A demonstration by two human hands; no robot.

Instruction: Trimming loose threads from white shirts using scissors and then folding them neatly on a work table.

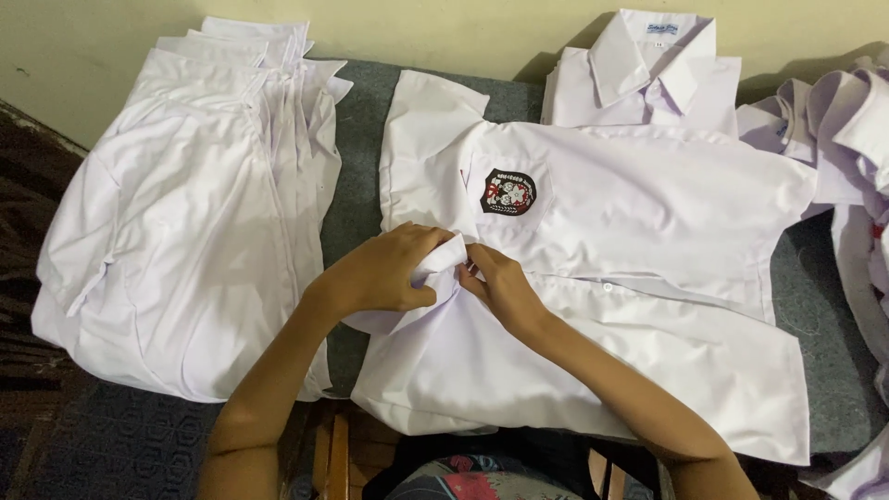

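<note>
1. The left hand (384,273) is curled over a bunched fold of white cloth, gripping the collar end of the white shirt (593,278) between thumb and fingers; holding it this way keeps the fold gathered.
2. The right hand (500,282) meets it from the other side, fingertips pinching the same fold, so both hands close on the collar area together.
3. The shirt lies flat and front-up on the grey padded surface (356,185), spread so the placket and buttons show. Its long axis runs left to right across the surface, collar end toward the left where the hands are, hem toward the right edge.
4. A dark badge (508,192) sits on the chest pocket just beyond the hands, toward the far edge.
5. A stack of white shirts (185,231) overhangs the left edge, apparently set aside.
6. A folded shirt (648,74) rests at the far edge against the wall, and loose white shirts (843,120) crowd the far right corner.
</note>
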